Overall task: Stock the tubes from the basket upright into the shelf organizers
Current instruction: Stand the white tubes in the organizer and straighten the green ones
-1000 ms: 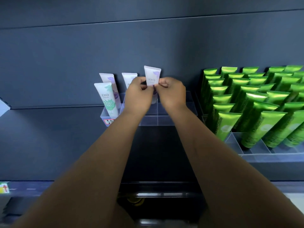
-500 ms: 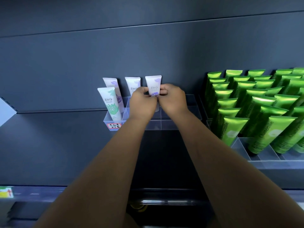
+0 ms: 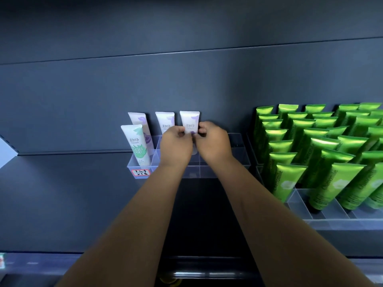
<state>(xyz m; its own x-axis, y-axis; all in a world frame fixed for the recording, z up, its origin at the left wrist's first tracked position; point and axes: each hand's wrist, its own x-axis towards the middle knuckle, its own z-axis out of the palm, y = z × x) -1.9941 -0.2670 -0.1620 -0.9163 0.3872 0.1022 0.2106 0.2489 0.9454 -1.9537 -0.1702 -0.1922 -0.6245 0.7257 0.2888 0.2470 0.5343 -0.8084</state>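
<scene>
White tube in hand: pale tube with purple print (image 3: 189,122), upright, crimp end up, pinched from both sides at the far row of the clear organizer (image 3: 238,141).
Left hand (image 3: 176,146): closed, fingertips on the tube's left edge.
Right hand (image 3: 214,143): closed, fingertips on the tube's right edge.
Tube position: lower end hidden behind the hands; looks to be in or just above a far compartment, right of the two standing far tubes. Can't tell if it is bottomed out.
Already stocked here: green-print tube (image 3: 135,145) in the near-left compartment; purple-print tube (image 3: 141,126) behind it; another white tube (image 3: 164,121) just left of the held one. All upright, slight lean.
Empty slots: near-middle and right compartments of this organizer read as clear plastic with nothing in them.
Right tray (image 3: 310,212): green tubes (image 3: 310,146) in dense rows, mostly full; a few near compartments open.
Price label (image 3: 141,172): red-bordered tag on the organizer's near-left face.
Basket: not in view, so remaining stock can't be counted.
Progress, my read: early for this organizer, three seated plus one going in.
Left to do: seat this tube and let go, then fill the empty slots from the basket.
</scene>
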